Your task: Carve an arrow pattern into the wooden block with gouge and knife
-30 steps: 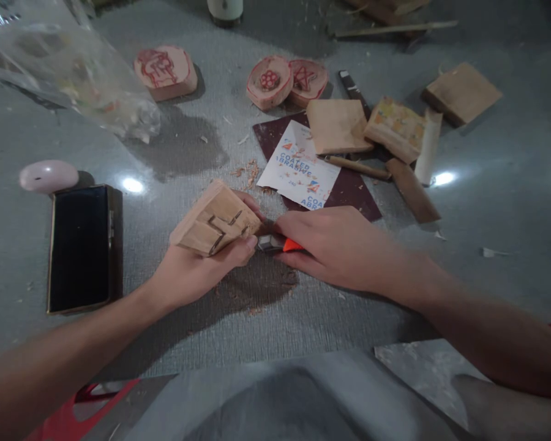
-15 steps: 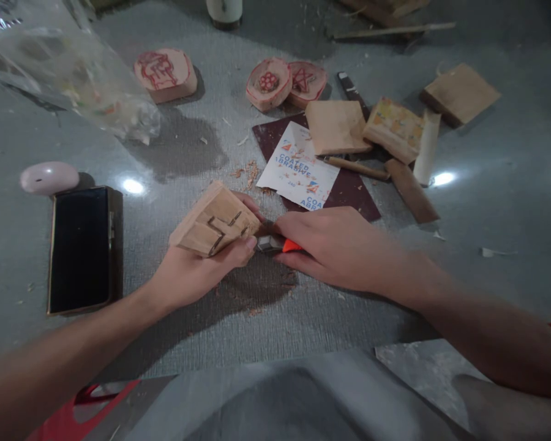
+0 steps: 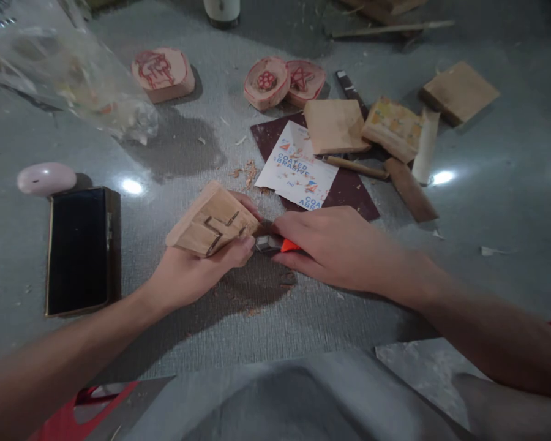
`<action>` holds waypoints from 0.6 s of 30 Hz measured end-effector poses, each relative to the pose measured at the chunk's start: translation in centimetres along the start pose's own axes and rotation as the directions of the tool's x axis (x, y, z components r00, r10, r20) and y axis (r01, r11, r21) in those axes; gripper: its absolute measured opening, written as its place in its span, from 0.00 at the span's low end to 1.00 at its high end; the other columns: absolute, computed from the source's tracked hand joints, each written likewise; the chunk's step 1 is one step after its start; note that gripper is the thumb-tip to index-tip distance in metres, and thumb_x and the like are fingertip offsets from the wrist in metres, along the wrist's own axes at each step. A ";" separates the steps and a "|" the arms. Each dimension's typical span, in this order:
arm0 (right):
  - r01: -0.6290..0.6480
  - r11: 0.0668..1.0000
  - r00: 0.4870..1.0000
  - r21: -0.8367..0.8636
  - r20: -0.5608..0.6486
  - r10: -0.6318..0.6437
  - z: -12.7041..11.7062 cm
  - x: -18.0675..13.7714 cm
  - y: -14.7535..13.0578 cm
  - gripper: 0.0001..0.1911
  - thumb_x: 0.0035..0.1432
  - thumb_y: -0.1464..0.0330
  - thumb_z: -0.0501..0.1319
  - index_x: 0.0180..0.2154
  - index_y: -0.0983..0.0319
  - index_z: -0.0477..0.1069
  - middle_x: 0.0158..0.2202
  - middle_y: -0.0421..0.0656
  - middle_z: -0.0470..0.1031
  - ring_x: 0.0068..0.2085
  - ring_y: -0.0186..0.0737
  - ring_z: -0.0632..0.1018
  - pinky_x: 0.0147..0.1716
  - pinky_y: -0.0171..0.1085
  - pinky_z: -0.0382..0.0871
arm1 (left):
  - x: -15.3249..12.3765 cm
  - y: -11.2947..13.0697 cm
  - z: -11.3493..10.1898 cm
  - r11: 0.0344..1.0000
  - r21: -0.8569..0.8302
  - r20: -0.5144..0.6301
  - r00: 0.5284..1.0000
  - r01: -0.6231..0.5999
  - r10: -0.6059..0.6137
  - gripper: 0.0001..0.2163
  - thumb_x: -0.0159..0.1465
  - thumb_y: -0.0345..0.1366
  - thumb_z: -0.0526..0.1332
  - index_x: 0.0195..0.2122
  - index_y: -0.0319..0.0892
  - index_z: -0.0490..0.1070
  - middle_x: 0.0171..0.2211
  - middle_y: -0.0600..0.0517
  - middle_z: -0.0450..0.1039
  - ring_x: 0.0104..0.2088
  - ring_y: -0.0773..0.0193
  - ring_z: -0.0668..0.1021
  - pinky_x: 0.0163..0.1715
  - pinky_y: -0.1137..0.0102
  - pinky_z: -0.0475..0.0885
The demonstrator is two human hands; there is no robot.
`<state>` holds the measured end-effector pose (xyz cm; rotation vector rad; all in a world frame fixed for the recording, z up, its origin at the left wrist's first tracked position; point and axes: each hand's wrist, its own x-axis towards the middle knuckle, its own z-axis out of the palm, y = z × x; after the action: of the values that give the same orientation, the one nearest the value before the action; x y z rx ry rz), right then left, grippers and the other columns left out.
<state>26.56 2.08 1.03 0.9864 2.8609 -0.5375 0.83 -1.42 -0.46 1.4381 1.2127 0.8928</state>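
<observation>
A pale wooden block (image 3: pixel 211 223) with dark cut lines on its face lies tilted in my left hand (image 3: pixel 206 269). My left fingers wrap round the block from below and behind, and the thumb lies along its lower right edge. My right hand (image 3: pixel 344 248) grips a utility knife (image 3: pixel 270 244), of which a grey metal part and an orange part show. The knife's metal end is close to the block's right corner, beside my left thumb. Its blade is too dark to make out, and most of its handle is hidden in my right hand.
Coated abrasive paper (image 3: pixel 298 168) with wood shavings lies beyond my hands. Several wooden blocks (image 3: pixel 335 125) and red-marked carved pieces (image 3: pixel 266 82) stand farther back. At left are a phone (image 3: pixel 78 251), a pink oval case (image 3: pixel 46 179) and a clear plastic bag (image 3: pixel 96 92).
My left thumb has bent slightly and drawn in along the block's edge. The block and the knife stay almost in place; the whole view has shifted a little.
</observation>
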 end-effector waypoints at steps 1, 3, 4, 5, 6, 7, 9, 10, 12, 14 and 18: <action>-0.003 1.000 1.000 0.003 0.004 0.003 0.0 0.0 0.0 0.16 0.87 0.56 0.59 0.47 0.60 0.73 0.41 0.44 0.83 0.41 0.47 0.84 0.33 0.41 0.52 | 0.0 0.1 0.0 1.000 0.009 -0.001 1.000 0.000 0.000 0.11 0.69 0.39 0.71 0.51 0.52 0.76 0.46 0.51 0.85 0.44 0.56 0.87 0.46 0.60 0.87; -0.010 1.000 1.000 0.009 0.011 0.010 -0.1 0.0 0.0 0.16 0.87 0.56 0.60 0.46 0.60 0.73 0.41 0.44 0.83 0.41 0.47 0.84 0.33 0.42 0.52 | 0.0 0.2 0.0 1.000 0.026 0.008 1.000 0.001 -0.002 0.11 0.68 0.39 0.71 0.50 0.52 0.76 0.45 0.51 0.84 0.43 0.56 0.86 0.44 0.61 0.86; -0.013 1.000 1.000 0.011 0.011 0.013 -0.1 0.0 0.0 0.16 0.87 0.56 0.60 0.46 0.60 0.73 0.41 0.44 0.83 0.41 0.47 0.84 0.33 0.42 0.52 | 0.0 0.2 -0.1 1.000 0.028 0.012 1.000 0.004 -0.004 0.10 0.69 0.39 0.70 0.50 0.52 0.76 0.45 0.51 0.84 0.43 0.56 0.86 0.44 0.61 0.86; -0.014 1.000 1.000 0.012 0.011 0.014 -0.1 0.0 0.0 0.16 0.87 0.56 0.60 0.47 0.60 0.74 0.41 0.44 0.83 0.41 0.47 0.84 0.33 0.42 0.52 | 0.0 0.2 -0.1 1.000 0.023 0.015 1.000 0.005 -0.005 0.10 0.69 0.40 0.71 0.50 0.52 0.77 0.46 0.51 0.84 0.43 0.56 0.86 0.44 0.61 0.86; -0.014 1.000 1.000 0.013 0.008 0.014 -0.1 0.0 0.0 0.16 0.87 0.56 0.60 0.47 0.60 0.74 0.41 0.45 0.83 0.40 0.47 0.84 0.33 0.42 0.52 | 0.0 0.2 -0.1 1.000 0.014 0.016 1.000 0.005 -0.006 0.10 0.69 0.41 0.71 0.50 0.52 0.77 0.46 0.51 0.85 0.43 0.56 0.86 0.44 0.61 0.86; -0.014 1.000 1.000 0.014 0.003 0.013 -0.1 0.0 0.0 0.16 0.87 0.55 0.60 0.47 0.60 0.74 0.41 0.45 0.84 0.40 0.47 0.84 0.33 0.42 0.53 | 0.0 0.2 0.0 1.000 0.006 0.014 1.000 0.005 -0.005 0.10 0.69 0.43 0.71 0.50 0.53 0.77 0.46 0.50 0.85 0.43 0.55 0.86 0.45 0.60 0.86; -0.013 1.000 1.000 0.017 -0.007 0.014 -0.1 0.0 -0.1 0.16 0.87 0.55 0.60 0.47 0.60 0.74 0.41 0.45 0.84 0.41 0.48 0.85 0.33 0.42 0.53 | -0.1 0.1 0.0 1.000 -0.008 0.002 1.000 0.006 -0.006 0.11 0.69 0.45 0.72 0.50 0.53 0.77 0.47 0.50 0.85 0.45 0.54 0.86 0.47 0.58 0.85; -0.016 1.000 1.000 0.020 -0.012 0.016 -0.1 0.0 -0.1 0.16 0.86 0.55 0.60 0.47 0.60 0.74 0.40 0.45 0.84 0.41 0.48 0.85 0.33 0.42 0.52 | -0.1 0.0 0.0 1.000 -0.012 -0.003 1.000 0.011 -0.011 0.11 0.69 0.46 0.72 0.49 0.53 0.77 0.47 0.50 0.85 0.46 0.53 0.87 0.49 0.58 0.85; -0.023 0.999 1.000 0.024 -0.018 0.023 0.0 0.0 -0.2 0.16 0.86 0.56 0.61 0.46 0.60 0.74 0.40 0.44 0.84 0.40 0.48 0.84 0.33 0.43 0.52 | -0.2 0.0 0.0 1.000 -0.015 -0.005 1.000 0.025 -0.025 0.11 0.69 0.45 0.72 0.49 0.53 0.77 0.48 0.49 0.85 0.48 0.52 0.87 0.52 0.57 0.84; -0.029 0.999 0.999 0.026 -0.021 0.030 0.0 0.0 -0.3 0.15 0.86 0.56 0.61 0.46 0.60 0.74 0.39 0.43 0.84 0.39 0.47 0.84 0.33 0.43 0.51 | -0.2 -0.1 0.0 0.999 -0.016 0.003 0.999 0.042 -0.042 0.11 0.69 0.45 0.72 0.50 0.52 0.78 0.47 0.50 0.85 0.46 0.53 0.86 0.50 0.57 0.84; -0.018 0.999 0.999 0.026 -0.027 0.019 0.0 0.0 -0.3 0.16 0.86 0.56 0.62 0.46 0.60 0.75 0.39 0.44 0.84 0.39 0.47 0.84 0.33 0.43 0.51 | -0.2 -0.1 -0.1 0.997 -0.043 0.013 0.998 0.062 -0.061 0.11 0.70 0.45 0.72 0.50 0.52 0.78 0.47 0.50 0.85 0.44 0.53 0.86 0.48 0.57 0.85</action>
<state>26.43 1.84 1.09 1.0316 2.8725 -0.5654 0.70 -1.64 -0.54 1.3626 1.2148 0.8625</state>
